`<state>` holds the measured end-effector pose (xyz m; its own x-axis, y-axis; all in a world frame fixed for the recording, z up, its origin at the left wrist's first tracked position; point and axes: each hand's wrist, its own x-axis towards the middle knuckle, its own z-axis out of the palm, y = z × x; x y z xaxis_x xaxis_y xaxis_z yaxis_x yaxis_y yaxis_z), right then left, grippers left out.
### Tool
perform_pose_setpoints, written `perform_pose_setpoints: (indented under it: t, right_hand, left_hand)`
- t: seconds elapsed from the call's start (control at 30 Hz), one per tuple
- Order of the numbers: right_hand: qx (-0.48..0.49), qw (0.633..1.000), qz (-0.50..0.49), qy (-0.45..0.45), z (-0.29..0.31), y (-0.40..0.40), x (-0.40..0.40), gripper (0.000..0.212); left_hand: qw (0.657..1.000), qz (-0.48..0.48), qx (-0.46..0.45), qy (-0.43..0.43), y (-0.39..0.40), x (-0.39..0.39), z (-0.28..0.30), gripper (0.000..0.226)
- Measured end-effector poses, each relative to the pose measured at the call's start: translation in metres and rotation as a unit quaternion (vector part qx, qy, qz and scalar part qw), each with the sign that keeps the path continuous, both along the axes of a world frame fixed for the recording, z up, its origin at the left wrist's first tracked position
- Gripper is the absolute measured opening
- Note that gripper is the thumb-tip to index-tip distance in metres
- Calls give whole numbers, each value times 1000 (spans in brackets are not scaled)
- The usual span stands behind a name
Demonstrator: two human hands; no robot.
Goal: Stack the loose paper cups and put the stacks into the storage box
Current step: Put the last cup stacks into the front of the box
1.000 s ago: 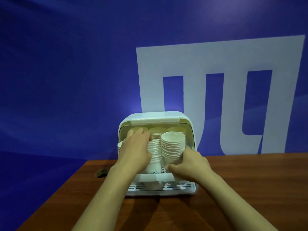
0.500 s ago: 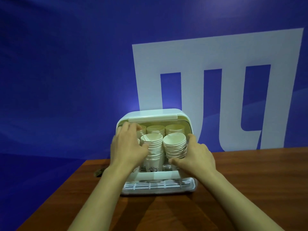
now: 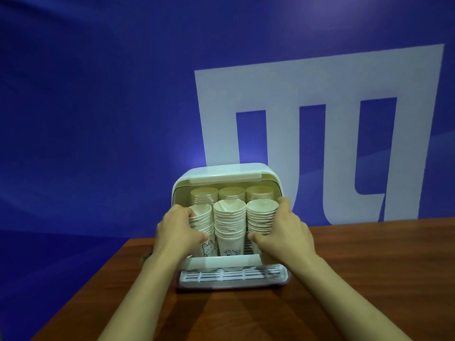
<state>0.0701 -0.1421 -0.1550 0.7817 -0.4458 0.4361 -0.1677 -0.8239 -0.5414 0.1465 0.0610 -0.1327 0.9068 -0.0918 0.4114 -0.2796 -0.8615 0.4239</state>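
Observation:
A white storage box [image 3: 226,171] with its front open stands on the wooden table. Inside are three back stacks [image 3: 232,194] of paper cups and three front stacks. My left hand [image 3: 176,232] grips the front left stack [image 3: 203,217], thumb across its front above a bear print. My right hand [image 3: 286,228] grips the front right stack [image 3: 262,212], fingers round its right side and thumb low in front. The middle front stack [image 3: 229,225] stands untouched between them.
The box's slatted white tray [image 3: 232,276] juts toward me on the brown table [image 3: 369,267]. A small dark object [image 3: 143,257] lies at the table's left edge behind my left forearm. A blue backdrop with a white logo hangs behind.
My left hand slid from the middle stack to the front left stack. My right hand rose along the right stack. All three front stacks now stand in an even row.

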Motion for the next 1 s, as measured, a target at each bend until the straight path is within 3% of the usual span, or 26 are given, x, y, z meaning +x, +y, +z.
perform_pose_setpoints:
  t: [0.1,0.23,0.43,0.6,1.0]
  right_hand:
    - [-42,999,-16,-22,-3,-1,0,99]
    - [-42,998,-14,-39,-7,-4,1,94]
    - [-43,998,-14,-44,-5,-5,1,86]
    - [-40,998,-15,-43,-3,-4,0,83]
    - [-78,996,-32,-26,-1,-7,-1,89]
  left_hand:
    - [1000,-13,0,4,2,1,0,41]
    - [999,-36,-4,28,1,4,-3,72]
    - [998,-28,-54,23,1,1,-6,88]
    - [996,-21,-81,36,3,1,-3,118]
    - [992,-35,-104,54,4,6,0,133]
